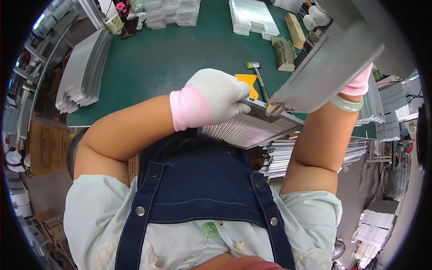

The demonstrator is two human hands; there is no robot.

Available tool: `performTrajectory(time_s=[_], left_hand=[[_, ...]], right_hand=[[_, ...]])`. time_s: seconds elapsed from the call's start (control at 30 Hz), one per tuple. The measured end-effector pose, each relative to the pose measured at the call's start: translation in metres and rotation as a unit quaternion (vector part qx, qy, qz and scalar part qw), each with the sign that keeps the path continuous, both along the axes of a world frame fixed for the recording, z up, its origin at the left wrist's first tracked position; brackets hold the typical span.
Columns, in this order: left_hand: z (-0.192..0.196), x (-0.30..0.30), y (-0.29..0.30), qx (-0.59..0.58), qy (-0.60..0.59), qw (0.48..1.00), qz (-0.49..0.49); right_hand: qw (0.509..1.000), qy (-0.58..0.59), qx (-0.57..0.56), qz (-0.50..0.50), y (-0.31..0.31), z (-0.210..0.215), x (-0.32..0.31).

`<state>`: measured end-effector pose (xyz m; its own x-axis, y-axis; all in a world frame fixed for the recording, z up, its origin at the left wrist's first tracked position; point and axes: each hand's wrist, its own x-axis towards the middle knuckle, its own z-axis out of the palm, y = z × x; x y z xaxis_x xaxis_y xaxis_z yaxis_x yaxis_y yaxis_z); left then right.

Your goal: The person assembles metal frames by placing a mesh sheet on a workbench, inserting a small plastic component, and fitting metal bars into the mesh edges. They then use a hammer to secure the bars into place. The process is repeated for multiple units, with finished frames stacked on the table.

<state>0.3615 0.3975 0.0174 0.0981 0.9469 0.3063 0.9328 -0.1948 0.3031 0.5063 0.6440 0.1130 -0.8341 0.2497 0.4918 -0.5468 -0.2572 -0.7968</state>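
Note:
My left hand, in a white knit glove with a pink cuff, is closed on the edge of a metal-framed mesh panel. The panel hangs tilted over the table's near edge, and its far end sits by the tip of a grey machine part. That large grey piece covers most of my right hand. Only its pink cuff shows, so its fingers are hidden. Just beyond my left hand lie a yellow scraper and a small hammer with a dark handle.
On the green table stand grey sheet-metal panels at left and stacked silvery pieces at the back. A wooden block and a stack of small brackets lie near the machine. Metal frames are stacked below the table edge.

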Motion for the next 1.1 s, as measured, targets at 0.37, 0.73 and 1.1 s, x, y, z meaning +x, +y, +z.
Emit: performTrajectory(time_s=[0.37, 0.73, 1.1], left_hand=[[0.001, 0.0, 0.001, -0.02, 0.022, 0.999, 0.023], [0.004, -0.006, -0.005, -0.02, 0.032, 0.999, 0.009], [0.011, -0.006, -0.003, -0.03, 0.034, 0.998, 0.036]], right_hand=[[0.82, 0.117, 0.37, -0.42, -0.042, 0.011, -0.012], [0.935, 0.147, 0.199, -0.253, -0.073, 0.022, -0.007], [0.962, 0.139, 0.119, -0.203, -0.052, 0.051, 0.009]])
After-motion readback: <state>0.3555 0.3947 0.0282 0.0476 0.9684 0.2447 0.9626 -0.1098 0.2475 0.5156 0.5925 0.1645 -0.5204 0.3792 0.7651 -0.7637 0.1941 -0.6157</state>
